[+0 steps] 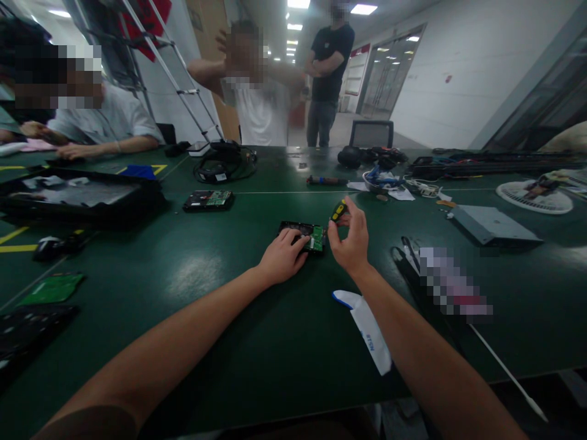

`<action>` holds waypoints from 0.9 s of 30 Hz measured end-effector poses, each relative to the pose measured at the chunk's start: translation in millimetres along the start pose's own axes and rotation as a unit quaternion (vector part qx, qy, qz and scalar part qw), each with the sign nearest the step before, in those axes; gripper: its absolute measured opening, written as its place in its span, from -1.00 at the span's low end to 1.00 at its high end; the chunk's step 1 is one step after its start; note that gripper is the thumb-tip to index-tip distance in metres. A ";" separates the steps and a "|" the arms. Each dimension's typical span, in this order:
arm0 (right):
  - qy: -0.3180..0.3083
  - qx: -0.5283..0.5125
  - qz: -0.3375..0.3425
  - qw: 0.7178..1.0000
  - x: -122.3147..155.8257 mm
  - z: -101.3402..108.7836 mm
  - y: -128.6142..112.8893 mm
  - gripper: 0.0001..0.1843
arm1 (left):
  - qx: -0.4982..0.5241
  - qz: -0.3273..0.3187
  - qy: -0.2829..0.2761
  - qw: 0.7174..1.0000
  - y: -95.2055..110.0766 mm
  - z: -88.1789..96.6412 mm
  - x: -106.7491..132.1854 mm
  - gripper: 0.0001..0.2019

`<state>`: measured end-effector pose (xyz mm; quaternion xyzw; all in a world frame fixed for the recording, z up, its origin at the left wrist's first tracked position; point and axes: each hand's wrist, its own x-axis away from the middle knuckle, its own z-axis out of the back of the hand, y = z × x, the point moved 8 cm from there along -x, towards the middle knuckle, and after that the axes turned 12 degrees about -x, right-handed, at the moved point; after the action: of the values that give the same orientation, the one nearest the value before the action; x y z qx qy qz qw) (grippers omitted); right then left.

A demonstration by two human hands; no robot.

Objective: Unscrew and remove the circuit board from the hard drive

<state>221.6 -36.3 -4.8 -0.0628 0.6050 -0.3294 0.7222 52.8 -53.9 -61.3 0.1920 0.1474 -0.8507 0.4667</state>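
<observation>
A hard drive [316, 238] with a black case and a green circuit board lies flat on the dark green table. My left hand [285, 253] grips it from its left and near side, the fingers over its top and covering part of the board. Just beyond its right end, my right hand [352, 235] pinches a yellow and black screwdriver [339, 211] between thumb and fingers. The screwdriver's tip is too small to make out, so contact with the drive cannot be told. A second hard drive [208, 200] lies farther left.
A white and blue packet [370, 336] lies beside my right forearm. To the right are a grey metal box [495, 225] and a white fan grille [534, 197]. A black tray [82, 195] and a green circuit board [52, 288] sit left. Several people are across the table.
</observation>
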 end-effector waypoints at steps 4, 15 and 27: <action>0.009 0.008 -0.008 1.000 0.3 1.2 2.0 -0.25 | 0.003 0.001 0.004 1.000 0.1 0.8 -0.3 -0.58; 0.010 0.006 0.000 1.000 -0.3 1.1 -1.8 -0.28 | -0.004 -0.003 0.004 1.000 -0.3 0.3 0.8 -0.57; 0.024 -0.008 0.000 1.000 -0.1 3.5 -0.1 -0.30 | -0.002 -0.001 0.004 1.000 -0.1 1.0 -0.3 -0.58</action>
<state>224.8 -37.4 -3.8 -0.0607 0.6247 -0.3262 0.7068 52.6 -54.1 -60.2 0.1943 0.1509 -0.8502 0.4655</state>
